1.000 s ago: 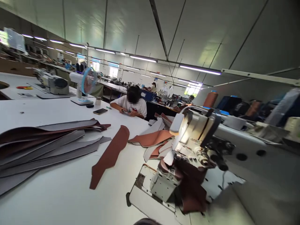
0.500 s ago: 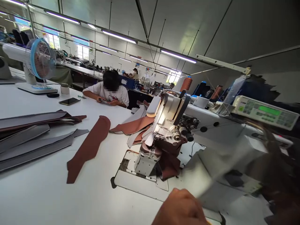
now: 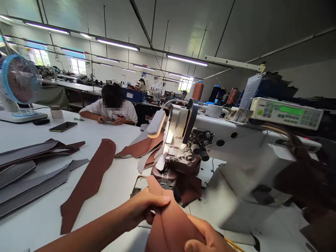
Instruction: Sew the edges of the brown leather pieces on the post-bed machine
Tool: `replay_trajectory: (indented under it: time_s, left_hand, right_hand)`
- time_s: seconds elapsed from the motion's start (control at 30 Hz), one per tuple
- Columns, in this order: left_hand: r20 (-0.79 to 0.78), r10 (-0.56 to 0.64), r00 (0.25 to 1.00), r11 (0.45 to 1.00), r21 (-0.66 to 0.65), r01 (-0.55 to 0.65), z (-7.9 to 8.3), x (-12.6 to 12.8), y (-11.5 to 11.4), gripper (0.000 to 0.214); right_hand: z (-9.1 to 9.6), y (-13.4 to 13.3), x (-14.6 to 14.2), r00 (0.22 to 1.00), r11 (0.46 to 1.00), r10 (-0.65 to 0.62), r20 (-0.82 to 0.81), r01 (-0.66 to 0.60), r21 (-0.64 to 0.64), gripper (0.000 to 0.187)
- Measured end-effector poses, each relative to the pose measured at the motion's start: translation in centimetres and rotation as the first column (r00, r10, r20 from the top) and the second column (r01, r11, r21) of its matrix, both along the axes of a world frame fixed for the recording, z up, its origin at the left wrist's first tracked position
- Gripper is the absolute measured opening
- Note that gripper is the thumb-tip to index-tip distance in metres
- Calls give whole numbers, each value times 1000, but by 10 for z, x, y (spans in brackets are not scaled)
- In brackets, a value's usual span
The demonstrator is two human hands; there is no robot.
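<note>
1. Pinching a creased brown leather-like panel (image 3: 172, 220) near its upper end, the left hand (image 3: 144, 206) in the head view lays its thumb across the face, with the fingers curled underneath.
2. The right hand (image 3: 207, 232) grasps the same panel lower down, at its right side, the thumb in front.
3. The panel thus spans the gap between both hands, its upper tip just in front of the post-bed sewing machine (image 3: 175, 129); whether they touch, I cannot tell.
4. Left of the hands, a flat brown cutout (image 3: 89, 183) lies on the white tabletop (image 3: 118, 185), and grey-backed strips (image 3: 39, 189) lie further towards its left side.
5. Towards the tabletop's far edge are a smartphone (image 3: 63, 126), a lidded jar (image 3: 56, 112) and, further left, a blue-rimmed fan (image 3: 22, 80).
6. A co-worker (image 3: 128, 112) leans on that far edge, both hands at a flat object.
</note>
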State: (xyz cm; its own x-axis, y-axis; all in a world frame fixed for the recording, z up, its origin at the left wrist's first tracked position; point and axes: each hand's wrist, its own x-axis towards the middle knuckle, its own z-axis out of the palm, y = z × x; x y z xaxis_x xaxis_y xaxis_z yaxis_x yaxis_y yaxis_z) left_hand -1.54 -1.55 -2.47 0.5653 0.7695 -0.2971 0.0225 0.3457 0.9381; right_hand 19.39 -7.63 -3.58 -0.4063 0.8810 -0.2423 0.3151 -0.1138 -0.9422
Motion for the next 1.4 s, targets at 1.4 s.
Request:
replay_trajectory:
  time_s: [1.4]
  left_hand:
    - [-535, 542, 649, 578, 797, 174, 23, -1, 92, 26]
  right_hand:
    - [1, 99, -26, 912, 668, -294, 285, -18, 744, 48]
